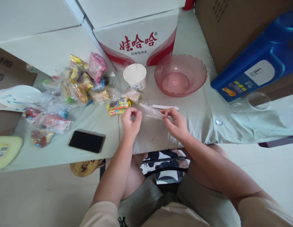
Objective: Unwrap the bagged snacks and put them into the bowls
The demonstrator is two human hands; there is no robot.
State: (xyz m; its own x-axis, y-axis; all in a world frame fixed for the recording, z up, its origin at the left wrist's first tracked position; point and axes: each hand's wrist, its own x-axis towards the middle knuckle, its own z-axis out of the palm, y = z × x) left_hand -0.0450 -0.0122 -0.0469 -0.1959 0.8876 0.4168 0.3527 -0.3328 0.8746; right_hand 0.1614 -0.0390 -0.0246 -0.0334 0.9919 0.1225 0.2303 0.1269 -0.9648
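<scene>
A crumpled clear plastic bag [152, 112] stretches above the cloth between my hands. My right hand [176, 125] pinches its right end between thumb and fingers. My left hand [132, 122] is curled into a ring, thumb and forefinger together close to the bag's left part; what they hold, if anything, is too small to make out. Just behind the left hand lie small yellow snack packs [118, 106]. Behind the bag is a white plastic utensil [165, 107], partly covered. A white paper cup [135, 77] and a pink scalloped bowl [180, 77] stand farther back.
Wrapped snacks [77, 88] are heaped at the left, near white paper bowls [17, 97]. A black phone [86, 141] lies by the front edge. White cartons [139, 39] line the back. A large blue bottle [257, 60] and a clear plastic cup [257, 101] are at the right.
</scene>
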